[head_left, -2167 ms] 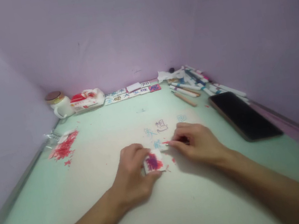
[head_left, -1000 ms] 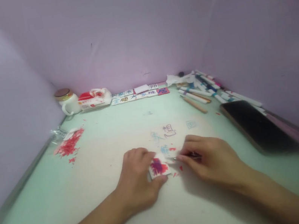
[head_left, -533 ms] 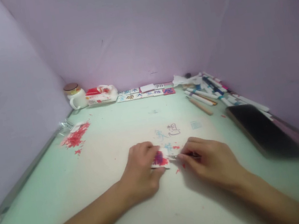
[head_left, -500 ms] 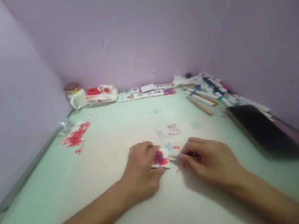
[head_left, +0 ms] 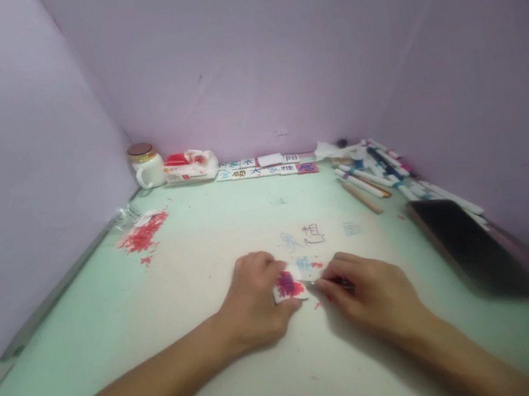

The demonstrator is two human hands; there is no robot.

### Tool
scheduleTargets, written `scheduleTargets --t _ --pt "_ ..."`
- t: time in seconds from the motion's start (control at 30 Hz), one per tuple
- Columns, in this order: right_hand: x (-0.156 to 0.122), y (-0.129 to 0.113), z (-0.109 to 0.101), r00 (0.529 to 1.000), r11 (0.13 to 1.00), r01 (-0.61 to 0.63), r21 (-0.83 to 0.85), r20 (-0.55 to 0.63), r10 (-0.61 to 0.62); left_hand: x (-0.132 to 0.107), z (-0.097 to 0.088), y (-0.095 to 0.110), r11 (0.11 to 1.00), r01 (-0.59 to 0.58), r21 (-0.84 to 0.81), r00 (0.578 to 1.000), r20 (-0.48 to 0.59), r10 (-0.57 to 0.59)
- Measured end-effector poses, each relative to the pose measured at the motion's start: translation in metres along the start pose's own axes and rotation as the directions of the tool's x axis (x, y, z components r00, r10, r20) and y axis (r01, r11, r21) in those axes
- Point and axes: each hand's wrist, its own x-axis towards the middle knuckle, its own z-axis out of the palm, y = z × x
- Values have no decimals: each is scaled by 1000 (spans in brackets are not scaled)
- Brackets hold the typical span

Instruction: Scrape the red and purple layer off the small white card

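Observation:
My left hand (head_left: 256,302) is closed around a small white carving block (head_left: 289,285), thumb on its near edge and fingers at the far edge. Red and purple colour covers much of the block's upper face. In my right hand (head_left: 370,285) a slim metal-tipped carving knife (head_left: 311,283) is pinched, with most of its handle hidden by the fingers. Its tip is at the block's right edge; whether it touches or cuts in is too blurred to tell. Small red shavings (head_left: 316,265) lie by the block and knife.
At the back stand a lidded white mug (head_left: 151,171), a pack of wipes (head_left: 191,167) and rows of character tiles (head_left: 265,171). Red scraps (head_left: 146,233) are heaped at left. Several pens (head_left: 363,181) and a dark phone (head_left: 465,245) lie at right. Characters (head_left: 313,233) mark the tabletop.
The whole view has shifted slightly, so the scene appears a little farther right and lower. Both hands keep nearly the same grip and place around the block.

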Motion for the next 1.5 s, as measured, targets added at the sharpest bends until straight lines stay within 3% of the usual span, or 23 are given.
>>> scheduleTargets --t 0.3,0.73,1.27,1.5 --pt "1 -5 1 1000 998 10 -66 -25 -12 2 -1 3 1000 19 -5 1000 -4 -19" --pt "7 -9 -8 986 974 131 -185 127 -108 1 -1 6 998 48 -31 999 -7 -48" --pt "10 3 -10 968 988 155 19 196 -156 1 0 4 1000 15 -16 1000 -23 -16" --pt "11 3 -11 967 987 155 33 199 -158 1 0 4 1000 9 -10 1000 -10 -10"
